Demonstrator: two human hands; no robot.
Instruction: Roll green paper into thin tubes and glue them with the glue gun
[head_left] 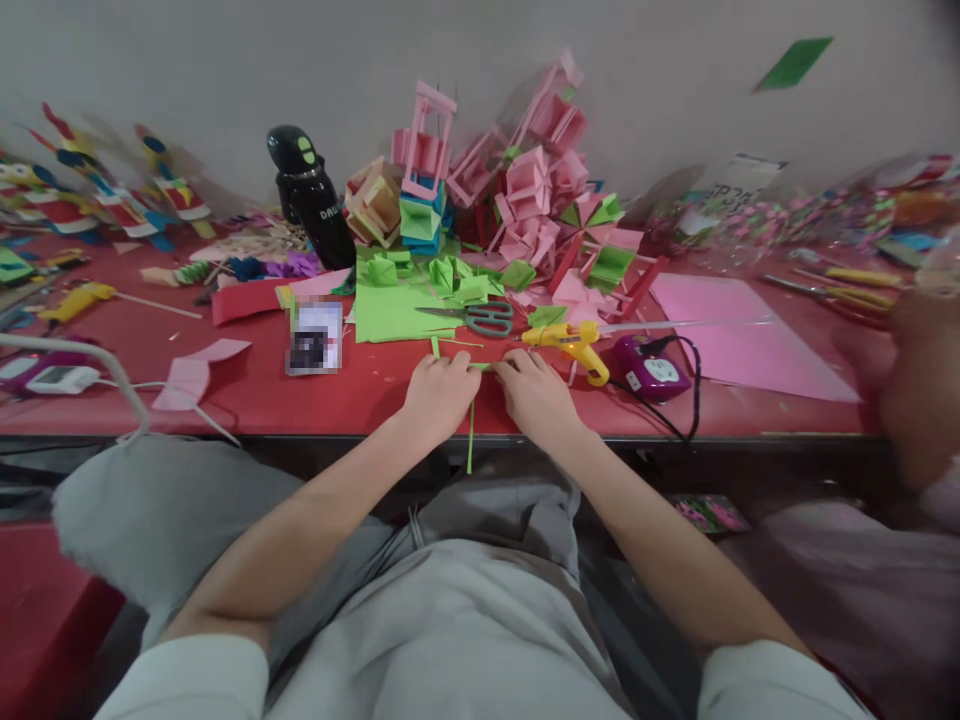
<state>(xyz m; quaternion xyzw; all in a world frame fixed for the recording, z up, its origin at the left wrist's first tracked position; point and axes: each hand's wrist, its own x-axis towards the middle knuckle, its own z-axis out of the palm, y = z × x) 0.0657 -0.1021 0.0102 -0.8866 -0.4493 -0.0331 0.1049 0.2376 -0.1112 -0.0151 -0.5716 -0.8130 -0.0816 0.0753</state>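
Note:
My left hand (444, 395) rests at the front of the red table, its fingers closed on a narrow green paper strip (471, 440). One end of the strip hangs over the table edge, and a short bit of green shows between my hands. Beside it, my right hand (536, 392) has its fingers pinched at the right end of that bit; the fingertips partly hide the paper. Scissors with grey handles (489, 319) lie just behind the hands, near green paper sheets (390, 315). A yellow glue gun (574, 342) lies close to my right hand.
A purple box with a black cable (651, 368) stands right of the glue gun, by a pink sheet (757, 340). Folded pink paper pieces (529, 190) and a black bottle (319, 205) stand at the back. Another person's arm (922, 380) is blurred at the right.

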